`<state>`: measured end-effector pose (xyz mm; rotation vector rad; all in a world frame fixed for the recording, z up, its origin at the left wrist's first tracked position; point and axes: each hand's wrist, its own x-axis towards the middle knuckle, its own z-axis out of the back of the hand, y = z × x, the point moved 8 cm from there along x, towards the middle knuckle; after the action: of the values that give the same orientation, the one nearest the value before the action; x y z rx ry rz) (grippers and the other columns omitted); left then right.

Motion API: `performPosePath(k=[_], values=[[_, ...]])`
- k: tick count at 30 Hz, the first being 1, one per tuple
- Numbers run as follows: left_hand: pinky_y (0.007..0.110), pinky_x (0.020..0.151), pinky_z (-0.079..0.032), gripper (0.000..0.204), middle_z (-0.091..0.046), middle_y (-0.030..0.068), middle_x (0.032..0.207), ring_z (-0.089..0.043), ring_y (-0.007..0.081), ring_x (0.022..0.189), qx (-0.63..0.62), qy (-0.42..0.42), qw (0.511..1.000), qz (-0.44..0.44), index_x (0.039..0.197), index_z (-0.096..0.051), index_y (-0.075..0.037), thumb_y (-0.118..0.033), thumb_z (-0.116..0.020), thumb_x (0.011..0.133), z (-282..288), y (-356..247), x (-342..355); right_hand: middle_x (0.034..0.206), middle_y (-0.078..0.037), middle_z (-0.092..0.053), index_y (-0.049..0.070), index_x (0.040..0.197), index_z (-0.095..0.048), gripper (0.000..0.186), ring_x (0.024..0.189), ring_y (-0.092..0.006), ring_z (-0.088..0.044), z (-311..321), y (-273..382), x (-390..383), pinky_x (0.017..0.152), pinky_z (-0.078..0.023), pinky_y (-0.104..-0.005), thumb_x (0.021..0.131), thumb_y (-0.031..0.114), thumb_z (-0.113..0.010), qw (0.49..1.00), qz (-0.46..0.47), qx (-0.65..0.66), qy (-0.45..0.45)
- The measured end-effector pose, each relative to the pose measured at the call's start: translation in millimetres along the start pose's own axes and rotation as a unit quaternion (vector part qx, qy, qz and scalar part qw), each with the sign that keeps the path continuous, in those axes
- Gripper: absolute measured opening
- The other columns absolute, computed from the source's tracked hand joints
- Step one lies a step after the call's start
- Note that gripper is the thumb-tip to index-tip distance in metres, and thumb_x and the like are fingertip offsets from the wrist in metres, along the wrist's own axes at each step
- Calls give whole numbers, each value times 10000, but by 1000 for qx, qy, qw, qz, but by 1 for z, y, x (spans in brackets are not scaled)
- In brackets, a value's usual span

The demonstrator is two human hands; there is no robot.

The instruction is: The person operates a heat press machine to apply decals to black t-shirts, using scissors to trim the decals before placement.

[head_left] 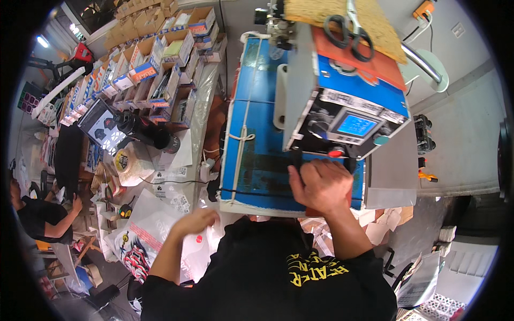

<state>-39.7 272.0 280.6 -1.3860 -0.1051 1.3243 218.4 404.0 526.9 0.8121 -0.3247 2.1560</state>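
Along the left, between the flat blue rectangular press bed (pixel 243 112) bound with white cord (pixel 244 137) and the plastic-covered table (pixel 208 91), only a narrow gap, with a white plug adapter (pixel 205 170) and cables in it. At the bed's near edge, close to the black-shirted torso (little room there), the right hand (pixel 322 184) closed round a short black handle (pixel 297 156), just under the boxy blue, grey and black press head (pixel 321 99) with a lit blue screen (pixel 356 124). Off the bed's near left corner, the left hand (pixel 196 221), fingers loosely bent, palm hidden; impossible to tell whether open or closed. To the right, past a grey metal panel (pixel 393 174), a wider stretch of dark grey floor (pixel 431 206).

Atop the press head, black-handled metal scissors (pixel 355 27) across an orange sheet (pixel 383 69) and rough tan board (pixel 375 16). On the table, far rows of open cardboard boxes (pixel 155 53); nearer, a wide cream roll (pixel 136 165). At far left, another person (pixel 45 219) in black; at far right, a pale wall (pixel 471 59).
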Motion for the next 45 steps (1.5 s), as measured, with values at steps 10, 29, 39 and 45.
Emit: performPosePath(k=[10,29,39,45], values=[[341,629,-417,398,-553,81,709,-535,213,678,-97,-258,942,-192,825,-553,-6,-353,-474,1004,135,-117,103,548,-90,-507,112,592,-479,319,481,-315,-520,42,-87,-48,476,-420,-415,740,235,-733,997,-47,-63,21],[409,795,-532,182,-690,156,903,-675,317,882,183,-308,894,-268,943,-656,-66,-67,-691,764,130,-175,283,885,-207,-678,33,855,-684,304,945,-401,-612,133,-285,-159,878,-431,-502,810,310,-569,927,-317,-201,2],[267,699,-516,340,-655,77,986,-641,144,824,-105,-141,980,-92,1135,-606,-16,69,-663,811,126,-189,286,919,-140,-704,12,915,-714,391,981,-306,-606,161,-341,-202,1005,-378,-430,817,376,-613,902,-365,-229,-31],[244,694,-512,318,-641,45,910,-627,124,812,-114,-213,949,-204,1096,-616,2,101,-661,797,188,-254,261,780,-89,-684,40,814,-711,342,905,-265,-596,164,-352,-206,943,-368,-410,762,370,-638,913,-324,-225,-109]])
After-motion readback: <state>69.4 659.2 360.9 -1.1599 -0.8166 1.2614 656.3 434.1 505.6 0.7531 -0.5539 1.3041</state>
